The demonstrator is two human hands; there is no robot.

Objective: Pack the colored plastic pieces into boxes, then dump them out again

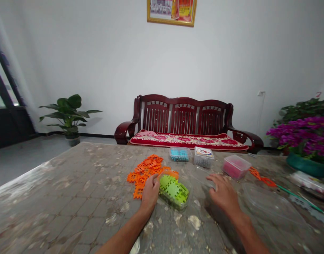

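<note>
My left hand point(150, 192) grips the left rim of a clear plastic container point(178, 205). Bright green interlocking pieces point(172, 188) fill that container, and an orange piece shows at its far end. Just beyond my left hand, a loose pile of flat orange interlocking pieces point(144, 171) lies on the table. To the right of the container, my right hand point(224, 190) hovers low with thumb and forefinger apart. Its fingertips are at the edge of a clear plastic lid point(200, 174); whether they touch it I cannot tell.
Farther back on the table point(72, 197) stand a box of blue pieces point(179, 154), a grey-filled box point(203, 157) and a pink-filled box point(236, 167). At right lie another clear lid point(270, 201), an orange-and-green stick point(268, 181) and a pot of purple flowers point(307, 164).
</note>
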